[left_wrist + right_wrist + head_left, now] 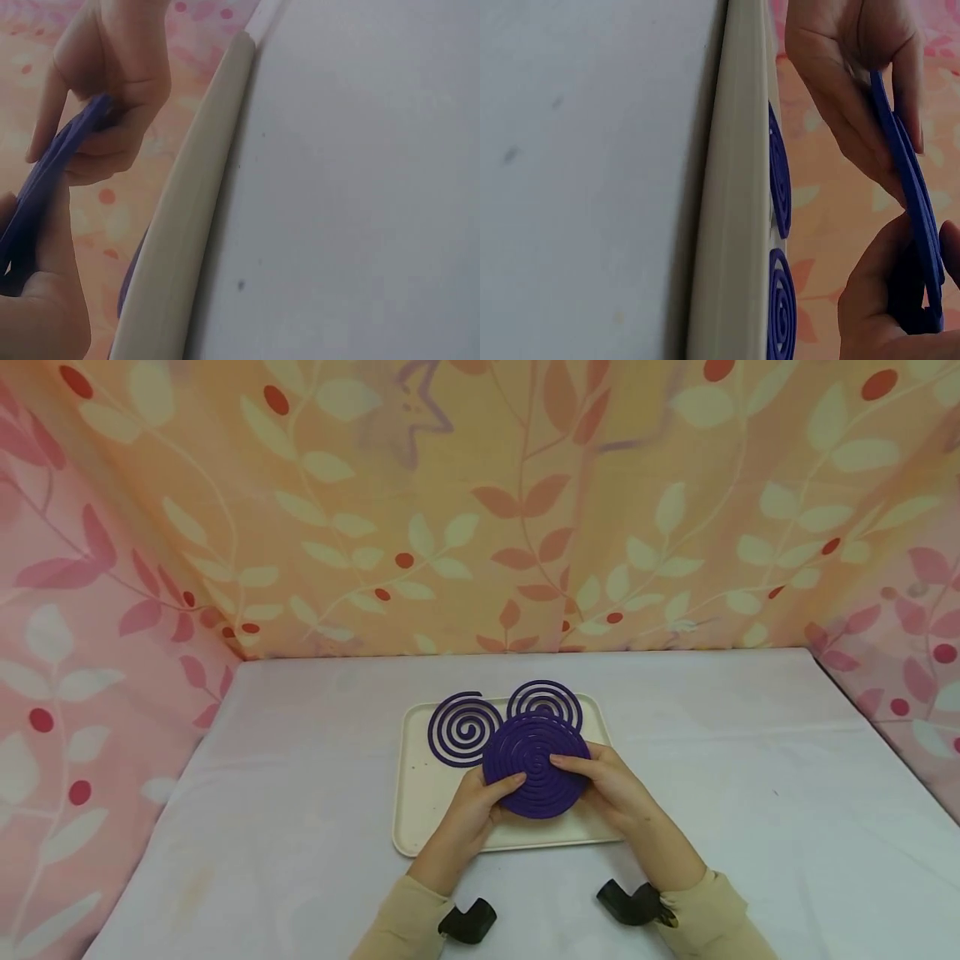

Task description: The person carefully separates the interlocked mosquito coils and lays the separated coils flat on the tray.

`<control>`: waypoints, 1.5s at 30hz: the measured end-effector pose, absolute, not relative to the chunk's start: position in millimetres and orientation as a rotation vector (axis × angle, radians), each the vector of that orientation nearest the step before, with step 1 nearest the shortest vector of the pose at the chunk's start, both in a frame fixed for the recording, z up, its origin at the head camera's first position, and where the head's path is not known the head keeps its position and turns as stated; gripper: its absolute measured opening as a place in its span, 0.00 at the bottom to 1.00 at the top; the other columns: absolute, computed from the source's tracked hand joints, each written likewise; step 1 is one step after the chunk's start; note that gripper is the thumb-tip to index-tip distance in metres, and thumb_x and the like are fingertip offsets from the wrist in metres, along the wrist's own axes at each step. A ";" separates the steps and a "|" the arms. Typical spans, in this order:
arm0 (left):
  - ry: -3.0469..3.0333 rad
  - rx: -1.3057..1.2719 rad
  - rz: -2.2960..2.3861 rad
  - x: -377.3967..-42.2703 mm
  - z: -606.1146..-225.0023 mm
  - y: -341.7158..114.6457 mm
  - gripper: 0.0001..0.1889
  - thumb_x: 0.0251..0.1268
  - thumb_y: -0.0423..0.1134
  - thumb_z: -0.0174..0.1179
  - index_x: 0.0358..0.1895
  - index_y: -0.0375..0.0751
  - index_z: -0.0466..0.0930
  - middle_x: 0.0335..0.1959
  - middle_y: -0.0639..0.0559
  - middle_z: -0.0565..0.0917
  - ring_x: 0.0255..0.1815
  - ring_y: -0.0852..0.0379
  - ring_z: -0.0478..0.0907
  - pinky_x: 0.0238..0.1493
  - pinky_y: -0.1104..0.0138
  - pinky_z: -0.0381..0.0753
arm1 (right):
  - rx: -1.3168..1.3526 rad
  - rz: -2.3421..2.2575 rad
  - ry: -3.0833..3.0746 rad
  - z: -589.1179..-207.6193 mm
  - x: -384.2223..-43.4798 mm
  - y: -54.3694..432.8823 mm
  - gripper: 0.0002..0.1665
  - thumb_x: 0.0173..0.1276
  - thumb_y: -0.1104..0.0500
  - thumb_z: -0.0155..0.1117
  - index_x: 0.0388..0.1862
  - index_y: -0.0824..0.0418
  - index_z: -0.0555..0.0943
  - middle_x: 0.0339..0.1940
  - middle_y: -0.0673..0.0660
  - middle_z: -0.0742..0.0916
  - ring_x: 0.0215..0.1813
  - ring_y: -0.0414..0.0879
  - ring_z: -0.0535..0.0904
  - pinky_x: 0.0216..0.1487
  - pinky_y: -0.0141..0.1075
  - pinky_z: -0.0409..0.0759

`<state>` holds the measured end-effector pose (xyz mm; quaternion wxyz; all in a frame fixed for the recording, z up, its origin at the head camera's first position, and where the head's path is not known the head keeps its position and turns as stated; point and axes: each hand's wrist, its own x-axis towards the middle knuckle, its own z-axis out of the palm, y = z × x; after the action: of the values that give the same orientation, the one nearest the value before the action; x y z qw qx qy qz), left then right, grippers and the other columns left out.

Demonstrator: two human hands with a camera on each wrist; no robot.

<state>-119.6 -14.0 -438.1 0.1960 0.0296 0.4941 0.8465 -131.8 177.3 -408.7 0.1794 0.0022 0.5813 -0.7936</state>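
Between both hands a round purple mosquito coil (pixel 537 793) is held tilted up over the tray, its spiral rings lying close together like a full disc. My left hand (pixel 474 806) pinches its lower left edge, thumb on the face and fingers behind. On the opposite side my right hand (pixel 617 789) grips the edge the same way, its thumb near the centre. Seen edge-on in the right wrist view, the coil (pixel 907 176) looks like more than one layer. Two looser spirals lie on the tray: a left coil (pixel 450 752) and a right coil (pixel 570 697), partly covered by the held one.
The cream tray (pixel 416 810) has a low raised rim and dark specks on it. It sits on a white-covered table (pixel 300 793). Patterned cloth (pixel 525 527) hangs behind and at both sides. A black elbow-shaped piece (pixel 471 922) is at each wrist.
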 end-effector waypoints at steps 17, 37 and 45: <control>1.339 0.145 2.308 -120.2 -444.0 -26.8 0.25 0.64 0.25 0.52 0.63 0.21 0.59 0.48 0.47 0.79 0.48 0.56 0.79 0.51 0.62 0.79 | 0.037 -2.270 1.550 -413.7 -132.1 167.6 0.11 0.65 0.72 0.53 0.38 0.60 0.80 0.35 0.51 0.86 0.38 0.40 0.83 0.42 0.30 0.81; 1.314 0.165 2.300 -121.6 -451.4 -32.0 0.26 0.63 0.24 0.51 0.65 0.22 0.57 0.51 0.46 0.78 0.49 0.55 0.78 0.52 0.61 0.78 | 0.017 -2.265 1.432 -423.8 -136.0 165.5 0.13 0.66 0.70 0.52 0.37 0.57 0.82 0.36 0.51 0.87 0.39 0.41 0.83 0.44 0.32 0.81; 1.300 0.162 2.303 -121.9 -450.9 -32.9 0.27 0.63 0.24 0.52 0.65 0.22 0.58 0.52 0.45 0.78 0.50 0.54 0.78 0.53 0.61 0.78 | 0.006 -2.277 1.396 -423.5 -136.8 165.8 0.11 0.65 0.71 0.55 0.37 0.58 0.81 0.36 0.53 0.87 0.40 0.42 0.83 0.44 0.33 0.81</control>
<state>-121.9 -32.9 -450.9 0.2436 0.0594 0.4758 0.8431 -136.8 165.8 -423.5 0.2334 0.0023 0.5082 -0.8290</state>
